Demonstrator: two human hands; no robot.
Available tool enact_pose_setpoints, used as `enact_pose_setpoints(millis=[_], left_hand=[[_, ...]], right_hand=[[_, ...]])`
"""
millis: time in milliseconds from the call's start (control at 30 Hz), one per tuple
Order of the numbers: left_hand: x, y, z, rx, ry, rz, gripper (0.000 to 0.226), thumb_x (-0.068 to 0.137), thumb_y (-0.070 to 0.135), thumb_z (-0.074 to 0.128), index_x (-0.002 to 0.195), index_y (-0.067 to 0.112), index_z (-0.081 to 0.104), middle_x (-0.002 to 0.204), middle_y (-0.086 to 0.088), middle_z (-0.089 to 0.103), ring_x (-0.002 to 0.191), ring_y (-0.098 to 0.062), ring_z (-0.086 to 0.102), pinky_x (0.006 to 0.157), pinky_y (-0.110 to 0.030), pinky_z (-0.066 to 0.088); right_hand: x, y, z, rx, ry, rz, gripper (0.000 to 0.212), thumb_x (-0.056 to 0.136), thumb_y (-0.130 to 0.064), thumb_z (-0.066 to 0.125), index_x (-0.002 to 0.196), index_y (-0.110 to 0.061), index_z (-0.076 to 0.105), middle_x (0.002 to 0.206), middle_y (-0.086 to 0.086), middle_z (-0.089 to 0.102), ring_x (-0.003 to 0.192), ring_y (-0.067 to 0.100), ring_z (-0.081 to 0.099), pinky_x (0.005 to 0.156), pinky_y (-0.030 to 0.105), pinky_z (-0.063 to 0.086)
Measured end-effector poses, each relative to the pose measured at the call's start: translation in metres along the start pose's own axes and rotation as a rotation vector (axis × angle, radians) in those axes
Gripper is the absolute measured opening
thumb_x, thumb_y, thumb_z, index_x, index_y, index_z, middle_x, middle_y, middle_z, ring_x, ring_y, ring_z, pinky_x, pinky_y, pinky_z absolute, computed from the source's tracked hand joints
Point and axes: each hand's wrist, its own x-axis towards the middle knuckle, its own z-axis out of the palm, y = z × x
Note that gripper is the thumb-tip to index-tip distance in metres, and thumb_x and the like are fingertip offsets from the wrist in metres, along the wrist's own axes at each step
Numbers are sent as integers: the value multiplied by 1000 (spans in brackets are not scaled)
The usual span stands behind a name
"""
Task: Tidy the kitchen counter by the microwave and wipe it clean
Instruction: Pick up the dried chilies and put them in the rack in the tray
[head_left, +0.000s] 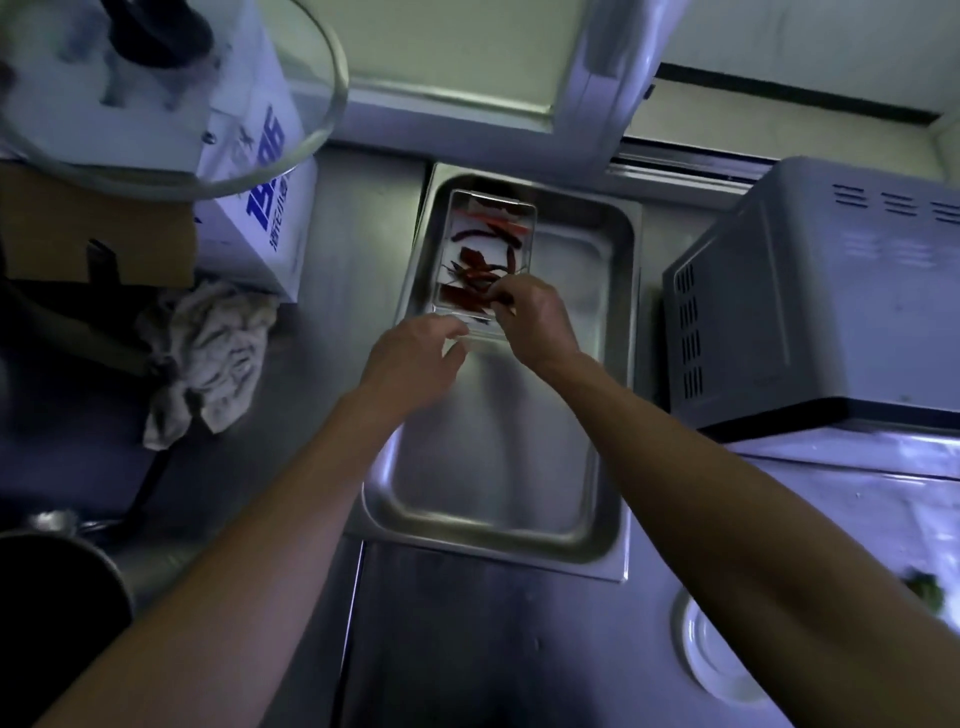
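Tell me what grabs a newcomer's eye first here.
Red dried chillies in a clear box at the far end of a steel tray, centre. Both hands meet there: the right hand pinches at the chillies, the left hand reaches the box's near edge. A crumpled rag lies left.

Both bare forearms reach away from the camera. The left hand (415, 353) lies flat, fingers relaxed; the right hand (535, 317) curls, seemingly pinching something small.

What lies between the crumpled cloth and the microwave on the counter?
In the head view, a steel tray fills that stretch between the cloth and the microwave, holding a clear container of dried red chilies at its far end.
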Motion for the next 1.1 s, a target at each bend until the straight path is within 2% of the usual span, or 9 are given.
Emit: enact_pose_setpoints(millis=[167,367,567,700,900,1000,1100], left_hand=[[27,-14,-4,-63,14,-8,22,95,28,58,112,23,71,113,2,71,100,-21,64,87,-36,53],[50,-29,-3,-123,24,-4,23,95,28,57,114,23,70,110,0,71,97,-21,65,86,-37,54],[57,-39,-6,-107,9,9,24,96,28,56,114,20,70,110,-3,70,97,-24,64,86,-39,53],[45,-35,-6,-78,-37,3,26,96,29,56,115,19,70,113,-5,70,99,-25,63,84,-34,51],[7,-12,7,-19,-116,-13,25,95,33,58,112,21,70,109,-4,72,102,-26,65,87,-38,53],[-12,5,21,22,-185,-41,23,94,36,59,110,24,71,109,-1,72,102,-25,65,88,-38,53],[-32,28,40,52,-197,8,19,93,35,60,106,27,72,105,0,73,97,-24,67,86,-38,54]], right_hand=[[31,7,8,-29,9,50,17,92,-3,61,103,-6,72,100,11,70,92,22,63,84,36,54],[62,13,21,-71,-17,59,15,92,-5,60,101,-9,72,100,9,70,93,23,62,85,40,52],[62,12,24,-185,-49,-1,19,97,-19,55,105,-13,70,103,5,70,98,25,61,87,45,48],[37,9,14,-163,-18,-53,21,96,-15,55,112,-12,70,106,4,71,97,25,61,86,42,48],[-37,7,-8,-33,9,33,31,98,-17,56,129,-11,61,126,8,65,116,27,56,97,41,45],[-82,13,-21,-24,14,60,31,97,-15,58,126,-7,63,127,11,65,116,29,58,98,44,47],[-132,22,-36,15,21,105,28,94,-13,62,120,-5,67,123,13,67,114,32,61,97,42,48]])
